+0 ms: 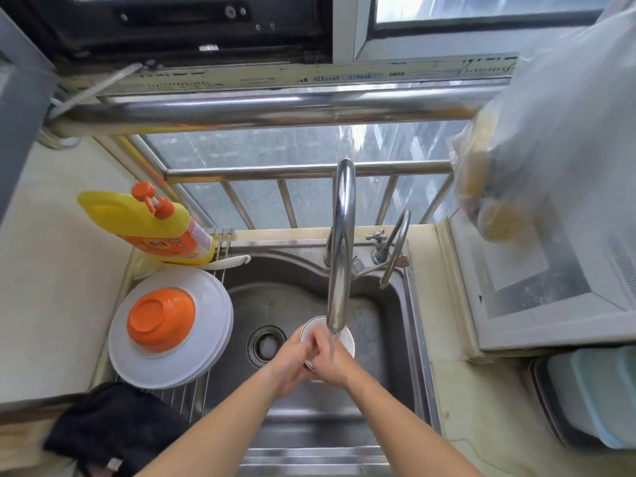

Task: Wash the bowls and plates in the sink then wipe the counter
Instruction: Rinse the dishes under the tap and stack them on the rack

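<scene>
Both my hands hold a small white bowl over the steel sink, under water running from the tall faucet. My left hand grips the bowl's left rim. My right hand lies across the bowl, fingers curled inside it. To the left, on a wire rack, white plates are stacked with an orange bowl upside down on top. A black cloth lies on the counter at the lower left.
A yellow detergent bottle with an orange pump stands behind the plates. A smaller tap sits right of the faucet. The sink drain is open. A white appliance and a blue container stand at the right; a plastic bag hangs above.
</scene>
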